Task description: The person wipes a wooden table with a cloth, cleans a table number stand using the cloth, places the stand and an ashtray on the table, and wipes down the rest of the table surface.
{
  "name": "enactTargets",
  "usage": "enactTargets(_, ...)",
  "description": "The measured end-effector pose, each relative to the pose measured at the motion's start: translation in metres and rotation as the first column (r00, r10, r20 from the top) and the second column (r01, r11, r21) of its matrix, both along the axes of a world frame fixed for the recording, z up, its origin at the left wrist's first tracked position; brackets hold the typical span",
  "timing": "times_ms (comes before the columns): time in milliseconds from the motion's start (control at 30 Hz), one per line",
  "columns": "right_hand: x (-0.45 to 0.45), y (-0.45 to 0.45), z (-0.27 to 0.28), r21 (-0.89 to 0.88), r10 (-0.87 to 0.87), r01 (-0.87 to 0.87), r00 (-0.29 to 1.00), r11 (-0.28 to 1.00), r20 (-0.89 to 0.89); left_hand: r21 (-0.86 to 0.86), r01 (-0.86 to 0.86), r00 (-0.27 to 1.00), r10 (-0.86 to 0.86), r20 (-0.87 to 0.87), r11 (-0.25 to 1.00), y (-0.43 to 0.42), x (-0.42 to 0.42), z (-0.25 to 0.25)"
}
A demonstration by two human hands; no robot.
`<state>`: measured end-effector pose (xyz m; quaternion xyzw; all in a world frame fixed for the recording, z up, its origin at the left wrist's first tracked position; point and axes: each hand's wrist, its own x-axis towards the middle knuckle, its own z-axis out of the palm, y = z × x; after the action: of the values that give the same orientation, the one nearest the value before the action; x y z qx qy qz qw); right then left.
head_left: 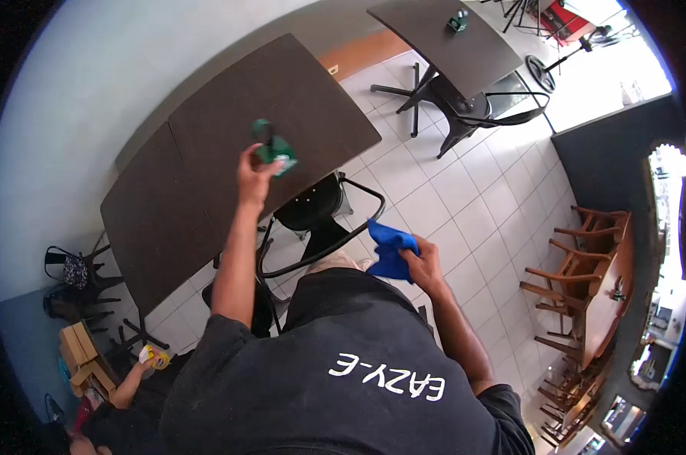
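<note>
My left hand (254, 178) is closed on a small dark-green holder (281, 155) with a white mark. A rounded green and black part (262, 130) shows at its far end. It is over the dark brown table (206, 171), near the edge closest to me; I cannot tell whether it touches the top. In my right hand (425, 265) a blue cloth (391, 250) is bunched between the fingers. That hand is off the table, above the tiled floor, to the right of a black metal chair (313, 205).
Another dark table (464, 49) with a similar green item (457, 20) stands at upper right. Wooden chairs (586, 250) line the right side. At lower left another person's hand (136, 371) holds a yellow and white item (155, 356) near a cardboard box (85, 356).
</note>
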<state>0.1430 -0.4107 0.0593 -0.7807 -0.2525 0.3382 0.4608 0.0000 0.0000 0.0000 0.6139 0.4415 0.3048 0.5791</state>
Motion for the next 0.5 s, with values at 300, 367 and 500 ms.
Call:
enactTargets(300, -0.013, -0.043, -0.071, -0.45, -0.248, 0.191, 0.966, 0.872, -0.071, 0.035, -0.48, 0.856, 0.477, -0.197, 0.876, 0.193, -0.11, -0.084)
enactTargets(367, -0.019, -0.056, -0.087, -0.484, -0.282, 0.21, 0.956, 0.85, -0.081, 0.03, -0.491, 0.822, 0.475, -0.315, 0.87, 0.2, -0.117, -0.071)
enactTargets(500, -0.033, -0.074, -0.103, -0.622, -0.3, 0.208, 0.953, 0.755, -0.045, 0.169, -0.671, 0.585, 0.656, -0.477, 0.722, 0.242, -0.147, -0.12)
